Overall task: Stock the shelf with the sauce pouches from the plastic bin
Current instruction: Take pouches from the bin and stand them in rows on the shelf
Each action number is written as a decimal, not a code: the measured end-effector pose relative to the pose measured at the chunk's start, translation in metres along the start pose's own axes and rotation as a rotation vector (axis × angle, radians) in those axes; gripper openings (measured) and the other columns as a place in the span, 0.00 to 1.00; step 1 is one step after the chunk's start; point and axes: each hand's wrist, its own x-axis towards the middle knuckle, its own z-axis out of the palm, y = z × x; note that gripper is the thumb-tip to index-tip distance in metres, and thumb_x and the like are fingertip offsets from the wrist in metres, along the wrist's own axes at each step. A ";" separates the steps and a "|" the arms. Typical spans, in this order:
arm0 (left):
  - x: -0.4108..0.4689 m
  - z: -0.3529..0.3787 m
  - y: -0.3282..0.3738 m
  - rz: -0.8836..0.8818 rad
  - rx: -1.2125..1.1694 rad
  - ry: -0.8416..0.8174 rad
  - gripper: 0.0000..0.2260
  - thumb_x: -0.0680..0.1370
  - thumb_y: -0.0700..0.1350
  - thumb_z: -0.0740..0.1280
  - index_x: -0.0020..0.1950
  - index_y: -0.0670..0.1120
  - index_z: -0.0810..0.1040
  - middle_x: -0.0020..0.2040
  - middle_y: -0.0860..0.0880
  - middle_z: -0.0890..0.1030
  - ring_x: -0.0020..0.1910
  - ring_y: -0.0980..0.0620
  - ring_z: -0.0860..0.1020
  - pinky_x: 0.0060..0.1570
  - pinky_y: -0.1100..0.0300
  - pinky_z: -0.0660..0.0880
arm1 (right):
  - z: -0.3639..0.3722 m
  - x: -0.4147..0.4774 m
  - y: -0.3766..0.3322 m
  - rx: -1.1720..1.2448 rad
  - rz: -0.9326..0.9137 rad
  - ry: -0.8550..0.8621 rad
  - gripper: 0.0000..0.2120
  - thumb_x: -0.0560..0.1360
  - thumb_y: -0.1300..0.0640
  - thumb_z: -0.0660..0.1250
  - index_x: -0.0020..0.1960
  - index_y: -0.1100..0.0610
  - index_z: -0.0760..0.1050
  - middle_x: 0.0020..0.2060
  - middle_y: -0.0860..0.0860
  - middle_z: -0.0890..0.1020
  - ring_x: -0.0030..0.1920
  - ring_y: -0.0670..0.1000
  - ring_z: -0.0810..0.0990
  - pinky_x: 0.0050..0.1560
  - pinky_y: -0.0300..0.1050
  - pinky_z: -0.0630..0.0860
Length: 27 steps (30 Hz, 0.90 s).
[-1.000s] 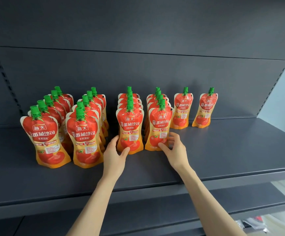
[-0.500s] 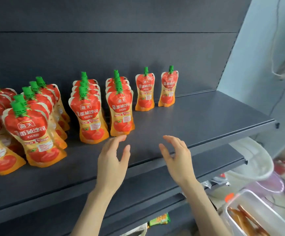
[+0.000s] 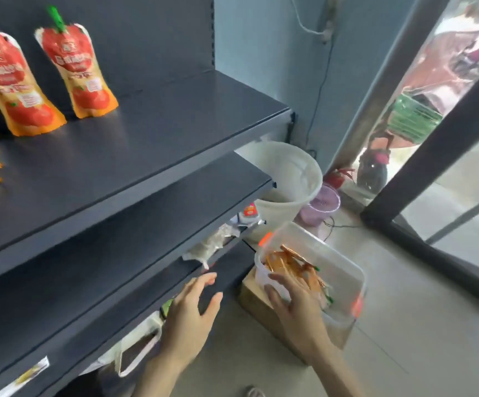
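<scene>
**Both hands empty, fingers spread, at the bin**

My right hand holds nothing. Its fingers are spread wide over the near rim of the plastic bin, palm down, and the blur hides whether the fingertips touch anything. My left hand is just as loose and empty. It hangs beside the edge of a lower shelf, thumb out, well short of the bin.

The bin sits on a cardboard box on the floor, and the sauce pouches lie heaped inside it. Nothing stands between the right hand and the heap.

Beyond the bin are a white bucket and a purple basket, touching. Up on the left, the top shelf carries standing pouches with green caps.
</scene>
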 end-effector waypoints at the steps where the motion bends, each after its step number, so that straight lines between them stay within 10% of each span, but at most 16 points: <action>1: 0.001 0.018 0.004 -0.010 -0.004 -0.042 0.13 0.75 0.40 0.69 0.58 0.47 0.77 0.53 0.55 0.80 0.54 0.55 0.78 0.56 0.59 0.73 | -0.007 -0.004 0.018 -0.001 0.038 -0.008 0.10 0.77 0.53 0.65 0.57 0.52 0.78 0.55 0.47 0.81 0.56 0.49 0.74 0.50 0.34 0.62; 6: 0.011 0.088 0.026 -0.028 0.026 -0.261 0.13 0.76 0.42 0.68 0.60 0.48 0.76 0.53 0.55 0.79 0.55 0.57 0.76 0.52 0.73 0.66 | -0.040 -0.019 0.086 0.048 0.198 0.042 0.08 0.76 0.56 0.67 0.55 0.54 0.79 0.52 0.48 0.82 0.55 0.51 0.77 0.55 0.44 0.71; 14: 0.083 0.158 0.041 -0.030 0.073 -0.502 0.13 0.76 0.44 0.67 0.61 0.53 0.74 0.54 0.56 0.77 0.56 0.57 0.74 0.58 0.58 0.71 | -0.051 0.029 0.154 0.122 0.416 0.095 0.10 0.77 0.56 0.65 0.57 0.56 0.78 0.55 0.50 0.82 0.58 0.52 0.76 0.59 0.52 0.73; 27: 0.238 0.299 -0.021 -0.220 0.109 -0.792 0.11 0.77 0.44 0.66 0.59 0.50 0.74 0.52 0.53 0.78 0.52 0.55 0.76 0.51 0.63 0.72 | -0.002 0.157 0.253 0.275 0.833 0.159 0.09 0.78 0.56 0.64 0.55 0.57 0.79 0.50 0.51 0.83 0.52 0.52 0.79 0.55 0.52 0.74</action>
